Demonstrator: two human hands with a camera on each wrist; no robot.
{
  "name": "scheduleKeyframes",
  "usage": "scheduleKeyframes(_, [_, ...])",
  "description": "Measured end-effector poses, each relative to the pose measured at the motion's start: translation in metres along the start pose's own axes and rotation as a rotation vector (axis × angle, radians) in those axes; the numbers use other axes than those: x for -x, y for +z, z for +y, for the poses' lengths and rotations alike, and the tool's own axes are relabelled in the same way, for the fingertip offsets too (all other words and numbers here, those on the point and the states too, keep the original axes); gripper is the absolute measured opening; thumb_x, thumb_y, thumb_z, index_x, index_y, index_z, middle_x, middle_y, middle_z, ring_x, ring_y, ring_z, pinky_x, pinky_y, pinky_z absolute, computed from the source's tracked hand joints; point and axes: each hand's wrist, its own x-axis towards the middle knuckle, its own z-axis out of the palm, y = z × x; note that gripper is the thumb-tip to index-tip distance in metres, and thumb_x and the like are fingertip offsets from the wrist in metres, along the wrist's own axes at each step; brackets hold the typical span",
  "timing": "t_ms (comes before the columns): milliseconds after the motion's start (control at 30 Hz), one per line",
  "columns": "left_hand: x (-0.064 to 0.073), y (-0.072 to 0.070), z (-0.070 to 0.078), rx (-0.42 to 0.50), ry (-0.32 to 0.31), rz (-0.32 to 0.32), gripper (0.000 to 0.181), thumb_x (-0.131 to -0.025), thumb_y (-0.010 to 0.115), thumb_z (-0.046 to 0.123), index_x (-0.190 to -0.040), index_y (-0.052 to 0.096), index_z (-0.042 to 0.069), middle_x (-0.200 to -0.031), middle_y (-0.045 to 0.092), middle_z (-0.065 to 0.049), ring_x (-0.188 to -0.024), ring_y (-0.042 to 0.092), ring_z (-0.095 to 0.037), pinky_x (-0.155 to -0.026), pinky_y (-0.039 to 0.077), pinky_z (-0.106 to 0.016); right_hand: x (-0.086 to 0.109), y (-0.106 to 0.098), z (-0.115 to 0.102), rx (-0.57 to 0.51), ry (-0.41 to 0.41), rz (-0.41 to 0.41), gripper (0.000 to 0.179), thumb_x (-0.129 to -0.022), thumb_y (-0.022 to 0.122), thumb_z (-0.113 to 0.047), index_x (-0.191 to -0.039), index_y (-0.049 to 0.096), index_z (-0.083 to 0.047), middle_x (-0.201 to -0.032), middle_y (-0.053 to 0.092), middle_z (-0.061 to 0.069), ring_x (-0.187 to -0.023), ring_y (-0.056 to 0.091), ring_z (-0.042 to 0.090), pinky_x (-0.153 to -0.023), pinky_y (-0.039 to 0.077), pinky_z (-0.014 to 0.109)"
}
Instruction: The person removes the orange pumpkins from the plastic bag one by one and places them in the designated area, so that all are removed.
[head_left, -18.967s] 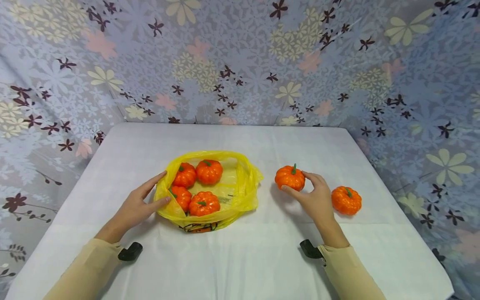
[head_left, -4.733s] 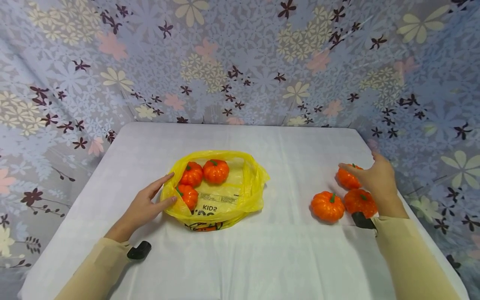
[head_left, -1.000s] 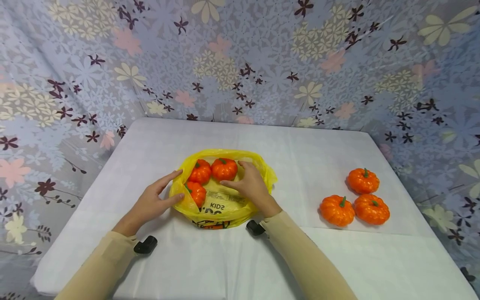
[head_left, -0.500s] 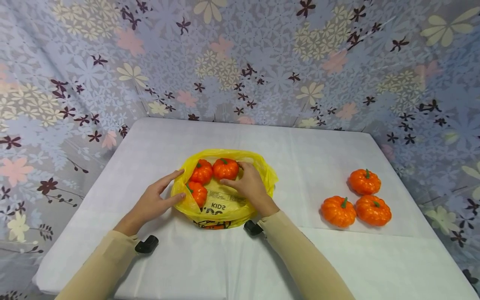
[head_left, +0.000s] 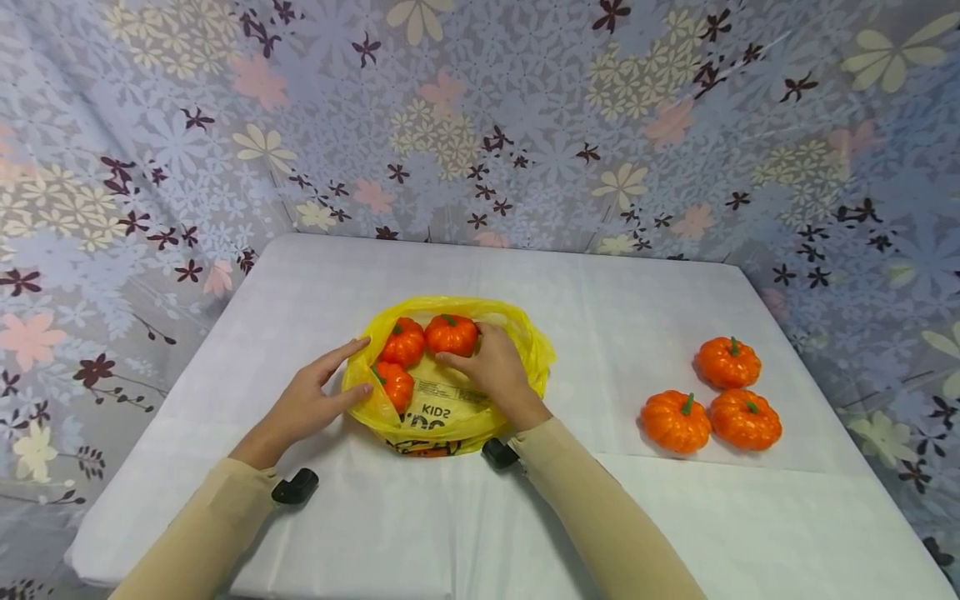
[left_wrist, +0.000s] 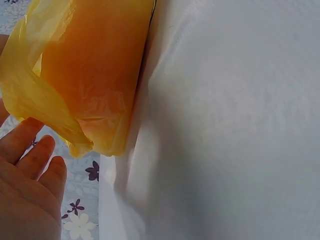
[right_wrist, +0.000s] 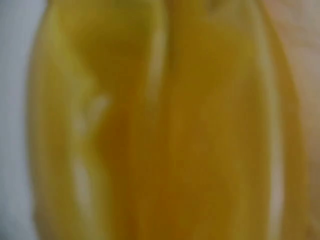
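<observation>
A yellow plastic bag (head_left: 457, 398) lies with its mouth wide on the white table. Three small orange toy pumpkins with green stems sit in its left and back part: a back pumpkin (head_left: 451, 336), a left pumpkin (head_left: 405, 343) and a front pumpkin (head_left: 395, 385). My right hand (head_left: 497, 367) reaches inside and grips the back pumpkin, its thumb in front and fingers at the right side. At the bag's left rim, my left hand (head_left: 313, 407) touches the plastic with fingers and thumb spread; the left wrist view shows loosely extended fingers (left_wrist: 36, 156). Blurred yellow plastic (right_wrist: 175, 130) fills the right wrist view.
Three more pumpkins stand close together at the table's right: a rear one (head_left: 727, 363), a near-left one (head_left: 675, 423) and a near-right one (head_left: 746, 419). The white-clothed table (head_left: 637, 308) meets a floral curtain (head_left: 540, 125) at the back.
A pumpkin has left the bag since the earliest frame, and three now stand at the right. My right hand came back into the bag and has closed on the back pumpkin.
</observation>
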Motion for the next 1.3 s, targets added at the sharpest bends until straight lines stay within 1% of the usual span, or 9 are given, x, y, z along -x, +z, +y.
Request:
scheduleKeyframes(167, [0.0,0.001,0.0,-0.004,0.007,-0.008,0.069,-0.095,0.071,0.035,-0.155,0.042,0.019,-0.161,0.033,-0.01,-0.148,0.026,-0.035,-0.117,0.023,-0.061,0.003,-0.003,-0.002,0.024,-0.007,0.002,0.083,-0.079,0.085,-0.048,-0.14,0.054,-0.001,-0.131,0.06,0.014,-0.116,0.058,0.029,-0.099,0.052,0.043])
scheduleKeyframes(300, [0.0,0.0,0.0,-0.006,0.007,-0.007,0.069,-0.095,0.071,0.036,-0.155,0.042,0.02,-0.161,0.033,-0.01,-0.148,0.026,-0.035,-0.117,0.023,-0.061,0.006,-0.006,-0.001,0.0,-0.012,0.01,0.082,-0.077,0.087,-0.047,-0.139,0.055,-0.002,-0.13,0.061,0.012,-0.115,0.059,0.028,-0.099,0.052,0.042])
scheduleKeyframes(567, [0.0,-0.001,0.001,-0.01,0.007,-0.007,0.069,-0.095,0.071,0.036,-0.156,0.042,0.019,-0.161,0.033,-0.011,-0.148,0.026,-0.036,-0.116,0.023,-0.062,0.012,-0.017,0.002,0.001,-0.041,0.025,0.081,-0.076,0.087,-0.047,-0.137,0.057,-0.004,-0.128,0.062,0.01,-0.113,0.06,0.027,-0.096,0.054,0.041])
scheduleKeyframes(733, [-0.001,0.0,0.002,-0.017,0.011,-0.008,0.069,-0.095,0.07,0.037,-0.156,0.041,0.019,-0.161,0.033,-0.011,-0.148,0.026,-0.036,-0.116,0.024,-0.062,0.016,-0.022,0.001,-0.019,-0.079,0.033,0.077,-0.076,0.088,-0.046,-0.136,0.059,-0.006,-0.128,0.064,0.007,-0.114,0.061,0.025,-0.099,0.052,0.04])
scheduleKeyframes(867, [-0.001,0.0,0.003,-0.018,0.015,-0.008,0.069,-0.095,0.071,0.036,-0.155,0.042,0.018,-0.161,0.033,-0.011,-0.148,0.026,-0.036,-0.116,0.024,-0.062,0.02,-0.026,-0.001,-0.049,-0.091,0.04,0.077,-0.076,0.088,-0.046,-0.136,0.059,-0.007,-0.13,0.063,0.006,-0.118,0.059,0.026,-0.103,0.049,0.041])
scheduleKeyframes(1033, [-0.002,0.0,0.004,-0.028,0.016,-0.003,0.069,-0.096,0.071,0.036,-0.155,0.042,0.018,-0.161,0.033,-0.011,-0.148,0.027,-0.037,-0.116,0.024,-0.062,0.024,-0.033,-0.003,-0.054,-0.09,0.052,0.08,-0.075,0.087,-0.049,-0.137,0.059,-0.006,-0.134,0.061,0.009,-0.123,0.056,0.03,-0.106,0.046,0.043])
scheduleKeyframes(1233, [-0.001,0.0,0.004,-0.029,0.001,-0.016,0.07,-0.096,0.07,0.037,-0.156,0.04,0.019,-0.161,0.033,-0.01,-0.148,0.026,-0.036,-0.116,0.024,-0.061,0.027,-0.046,-0.003,-0.06,-0.111,0.06,0.083,-0.075,0.087,-0.051,-0.137,0.059,-0.004,-0.134,0.061,0.011,-0.123,0.057,0.031,-0.104,0.048,0.044])
scheduleKeyframes(1300, [0.0,-0.001,0.004,-0.029,0.001,-0.02,0.07,-0.096,0.07,0.037,-0.156,0.04,0.018,-0.161,0.033,-0.009,-0.148,0.026,-0.036,-0.116,0.024,-0.061,0.028,-0.052,-0.002,-0.056,-0.105,0.062,0.085,-0.075,0.086,-0.051,-0.138,0.058,-0.003,-0.135,0.061,0.012,-0.124,0.056,0.031,-0.105,0.047,0.045])
